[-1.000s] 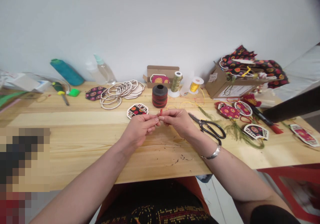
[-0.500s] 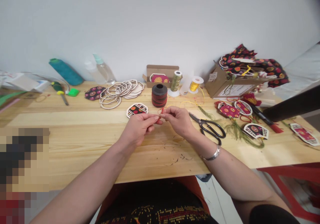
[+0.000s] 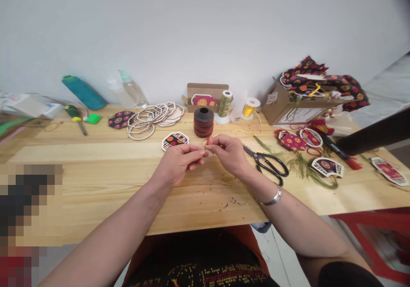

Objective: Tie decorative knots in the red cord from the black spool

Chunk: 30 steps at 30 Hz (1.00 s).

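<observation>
Above the middle of the table, my left hand (image 3: 182, 161) and my right hand (image 3: 229, 152) meet fingertip to fingertip. Both pinch a thin cord (image 3: 204, 142); an orange-yellow loop and a red bit show at the fingers, and the rest is hidden. Just behind them stands a dark spool wound with red cord (image 3: 203, 127). An octagonal ornament (image 3: 174, 141), patterned cloth in a pale fretwork frame, lies beyond my left hand. Black-handled scissors (image 3: 269, 161) rest beside my right wrist. Yellow cord (image 3: 241, 131) trails from a yellow spool (image 3: 249, 109) towards my right hand.
Cut-out frames (image 3: 150, 118) lie in a pile at the back left, near a teal thread cone (image 3: 83, 92) and a screwdriver (image 3: 76, 118). A cardboard box (image 3: 275, 107) of patterned cloth stands at the back right. Tasselled ornaments (image 3: 294, 142) lie before it.
Both hands keep their pinch at almost the same spot. The left fingers have shifted slightly. The other things lie as before.
</observation>
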Available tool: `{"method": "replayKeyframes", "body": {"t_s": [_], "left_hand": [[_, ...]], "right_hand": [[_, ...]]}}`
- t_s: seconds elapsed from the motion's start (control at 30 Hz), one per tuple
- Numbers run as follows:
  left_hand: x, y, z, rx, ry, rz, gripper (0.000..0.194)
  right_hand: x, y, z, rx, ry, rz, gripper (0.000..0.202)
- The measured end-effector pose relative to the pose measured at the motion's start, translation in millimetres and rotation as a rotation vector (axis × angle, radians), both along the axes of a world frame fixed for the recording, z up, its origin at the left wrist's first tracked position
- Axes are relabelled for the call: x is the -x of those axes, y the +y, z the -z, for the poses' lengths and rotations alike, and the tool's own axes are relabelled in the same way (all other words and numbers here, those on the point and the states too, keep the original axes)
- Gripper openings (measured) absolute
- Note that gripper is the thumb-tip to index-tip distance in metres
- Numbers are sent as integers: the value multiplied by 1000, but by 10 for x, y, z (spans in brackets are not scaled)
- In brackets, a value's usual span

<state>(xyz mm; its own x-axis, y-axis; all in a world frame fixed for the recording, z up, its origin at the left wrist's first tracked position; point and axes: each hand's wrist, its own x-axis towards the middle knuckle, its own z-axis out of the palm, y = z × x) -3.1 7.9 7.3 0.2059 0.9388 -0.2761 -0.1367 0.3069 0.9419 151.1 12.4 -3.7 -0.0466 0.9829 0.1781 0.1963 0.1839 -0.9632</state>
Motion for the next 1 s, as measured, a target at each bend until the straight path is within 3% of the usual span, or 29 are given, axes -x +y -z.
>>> {"method": "replayKeyframes", "body": {"t_s": [0.1, 0.3, 0.43, 0.73, 0.9, 1.0], "left_hand": [[2, -25, 19, -176, 199, 1, 12], [-8, -91, 92, -730, 552, -84, 7], [-15, -105, 128, -865, 681, -99, 9], [-22, -118, 88, -832, 660, -94, 11], [12, -101, 48, -578, 533, -238, 22], [10, -95, 10, -399, 481, -174, 31]], "right_hand": [[8, 2, -7, 57, 66, -8, 5], [8, 0, -29, 158, 169, -50, 6], [5, -2, -37, 160, 172, -55, 4], [7, 2, -17, 143, 147, -89, 4], [12, -11, -30, 105, 71, -72, 6], [15, -27, -27, 26, -38, -49, 6]]}}
